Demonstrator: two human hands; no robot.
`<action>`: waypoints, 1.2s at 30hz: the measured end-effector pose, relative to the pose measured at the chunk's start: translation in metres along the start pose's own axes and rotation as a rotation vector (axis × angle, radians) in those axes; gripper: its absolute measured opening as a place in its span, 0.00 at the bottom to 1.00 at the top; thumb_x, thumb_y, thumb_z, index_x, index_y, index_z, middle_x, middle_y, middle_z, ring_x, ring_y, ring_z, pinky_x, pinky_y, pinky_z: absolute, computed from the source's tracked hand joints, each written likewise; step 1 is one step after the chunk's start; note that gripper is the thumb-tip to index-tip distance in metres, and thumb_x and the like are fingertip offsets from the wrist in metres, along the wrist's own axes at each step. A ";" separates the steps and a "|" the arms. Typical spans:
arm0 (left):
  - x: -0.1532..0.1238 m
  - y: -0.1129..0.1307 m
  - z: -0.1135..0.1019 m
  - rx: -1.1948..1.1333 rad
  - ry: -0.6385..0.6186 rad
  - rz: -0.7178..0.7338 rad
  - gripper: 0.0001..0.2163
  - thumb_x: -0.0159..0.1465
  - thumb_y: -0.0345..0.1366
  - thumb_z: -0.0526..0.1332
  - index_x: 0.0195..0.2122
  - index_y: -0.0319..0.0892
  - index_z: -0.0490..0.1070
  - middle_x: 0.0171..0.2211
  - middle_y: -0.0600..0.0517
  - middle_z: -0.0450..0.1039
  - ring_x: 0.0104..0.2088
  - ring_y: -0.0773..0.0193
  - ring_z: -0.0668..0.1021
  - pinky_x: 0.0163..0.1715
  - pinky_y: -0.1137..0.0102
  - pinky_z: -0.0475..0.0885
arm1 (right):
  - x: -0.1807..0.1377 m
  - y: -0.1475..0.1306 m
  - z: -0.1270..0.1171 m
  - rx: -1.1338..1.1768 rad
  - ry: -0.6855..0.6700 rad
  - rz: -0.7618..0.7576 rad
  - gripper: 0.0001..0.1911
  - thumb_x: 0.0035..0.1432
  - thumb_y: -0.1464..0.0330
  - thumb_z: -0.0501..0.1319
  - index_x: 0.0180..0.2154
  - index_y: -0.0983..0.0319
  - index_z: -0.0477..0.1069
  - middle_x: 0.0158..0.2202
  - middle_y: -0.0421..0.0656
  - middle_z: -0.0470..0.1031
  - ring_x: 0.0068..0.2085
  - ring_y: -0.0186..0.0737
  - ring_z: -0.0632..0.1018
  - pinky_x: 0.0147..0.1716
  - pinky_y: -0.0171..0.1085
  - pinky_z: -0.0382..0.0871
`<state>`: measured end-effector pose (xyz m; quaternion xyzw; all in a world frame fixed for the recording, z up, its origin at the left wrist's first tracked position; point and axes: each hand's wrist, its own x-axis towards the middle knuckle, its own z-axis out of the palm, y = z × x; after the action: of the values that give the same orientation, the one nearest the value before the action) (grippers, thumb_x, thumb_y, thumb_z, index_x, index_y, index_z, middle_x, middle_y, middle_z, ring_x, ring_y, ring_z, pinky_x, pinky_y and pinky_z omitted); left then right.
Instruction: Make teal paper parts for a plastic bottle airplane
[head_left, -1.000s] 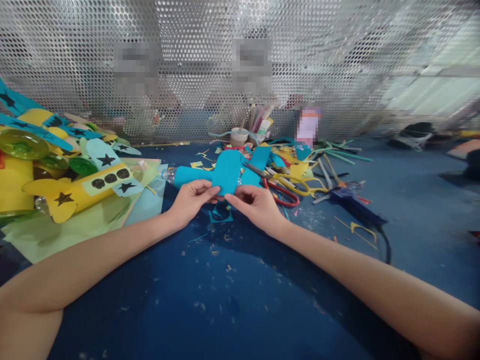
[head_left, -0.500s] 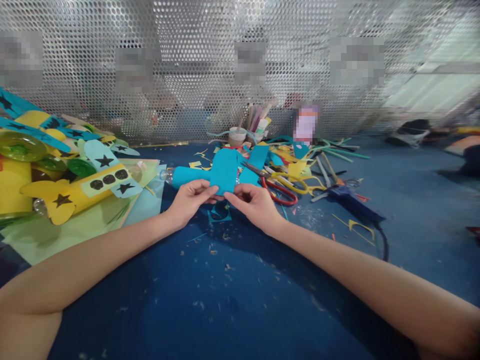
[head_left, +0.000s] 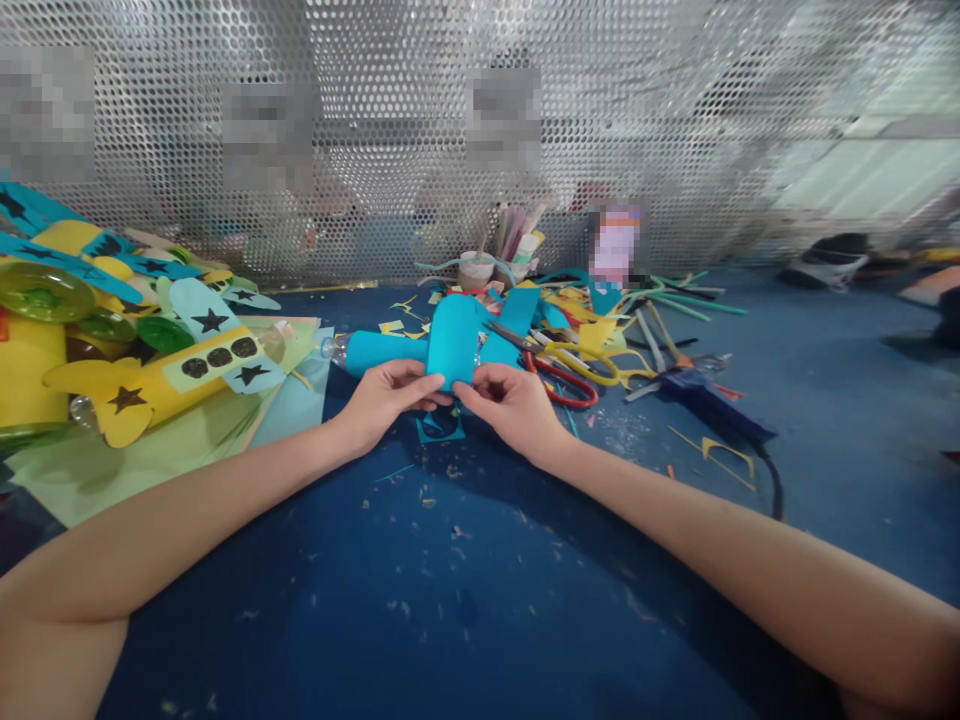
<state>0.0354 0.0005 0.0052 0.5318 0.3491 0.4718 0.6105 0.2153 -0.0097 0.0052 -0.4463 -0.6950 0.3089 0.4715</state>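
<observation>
Between my two hands stands a blue paper piece [head_left: 452, 340] with a rounded top. My left hand [head_left: 386, 400] pinches its lower left edge, and my right hand [head_left: 510, 405] grips its lower right corner. Behind it lies a plastic bottle wrapped in blue paper [head_left: 379, 350], its clear neck pointing left. More blue paper [head_left: 514, 325] shows at the right, partly covered. Red-handled scissors [head_left: 566, 385] and yellow-handled scissors [head_left: 596, 365] rest just right of my right hand.
At the left, a yellow paper-covered bottle airplane [head_left: 161, 385] lies on coloured paper sheets [head_left: 289, 430]. A blue glue gun [head_left: 709, 405] with a cord lies right. A cup [head_left: 475, 270], paper scraps and a perforated metal screen [head_left: 390, 120] stand behind.
The blue paper piece has shifted slightly to the right in my fingers and looks more curved. Both hands keep their hold, and the view has turned a little.
</observation>
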 end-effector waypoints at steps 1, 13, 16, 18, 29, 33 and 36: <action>0.000 0.000 -0.001 0.031 -0.016 0.013 0.12 0.51 0.41 0.71 0.32 0.41 0.75 0.28 0.53 0.79 0.32 0.62 0.82 0.35 0.70 0.74 | 0.000 0.000 0.000 -0.004 0.003 -0.004 0.18 0.51 0.59 0.63 0.20 0.60 0.59 0.18 0.33 0.53 0.22 0.29 0.56 0.21 0.34 0.52; 0.001 -0.005 -0.002 0.056 -0.007 0.051 0.08 0.52 0.36 0.71 0.31 0.41 0.75 0.28 0.52 0.80 0.32 0.64 0.81 0.34 0.71 0.74 | 0.001 0.002 0.000 -0.047 0.000 -0.025 0.17 0.52 0.60 0.62 0.20 0.60 0.60 0.18 0.33 0.54 0.22 0.29 0.56 0.22 0.34 0.53; 0.001 -0.005 -0.002 0.053 -0.006 0.044 0.09 0.51 0.37 0.71 0.31 0.41 0.75 0.28 0.52 0.80 0.33 0.63 0.82 0.34 0.70 0.74 | 0.001 0.002 0.000 -0.044 -0.003 -0.026 0.18 0.52 0.59 0.63 0.20 0.60 0.59 0.18 0.33 0.54 0.22 0.29 0.56 0.22 0.34 0.53; 0.001 -0.005 -0.002 0.041 -0.007 0.047 0.09 0.51 0.37 0.71 0.31 0.41 0.76 0.28 0.52 0.80 0.32 0.63 0.81 0.34 0.71 0.73 | 0.001 0.001 0.000 -0.040 -0.010 -0.025 0.18 0.53 0.58 0.63 0.20 0.60 0.60 0.18 0.34 0.55 0.22 0.30 0.57 0.22 0.34 0.54; 0.001 -0.004 -0.002 0.059 0.025 0.062 0.09 0.50 0.37 0.72 0.29 0.41 0.76 0.26 0.54 0.79 0.28 0.67 0.79 0.34 0.71 0.73 | 0.000 -0.002 -0.001 -0.158 -0.003 -0.064 0.23 0.53 0.56 0.63 0.18 0.59 0.55 0.18 0.34 0.55 0.22 0.30 0.58 0.22 0.35 0.54; 0.001 -0.003 0.000 0.076 0.052 0.062 0.10 0.49 0.36 0.72 0.30 0.41 0.76 0.28 0.53 0.79 0.30 0.65 0.80 0.37 0.69 0.74 | 0.001 -0.001 0.000 -0.171 0.001 -0.084 0.23 0.54 0.57 0.62 0.18 0.59 0.54 0.18 0.35 0.56 0.23 0.31 0.59 0.23 0.35 0.55; 0.001 -0.003 0.002 0.083 0.087 0.065 0.11 0.48 0.36 0.72 0.31 0.41 0.74 0.28 0.53 0.79 0.31 0.63 0.81 0.40 0.65 0.75 | 0.000 -0.001 0.000 -0.139 0.012 -0.064 0.21 0.54 0.57 0.62 0.19 0.59 0.57 0.19 0.35 0.57 0.23 0.31 0.59 0.24 0.35 0.56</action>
<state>0.0379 0.0011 0.0028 0.5466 0.3770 0.4995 0.5564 0.2149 -0.0096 0.0061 -0.4572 -0.7259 0.2421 0.4532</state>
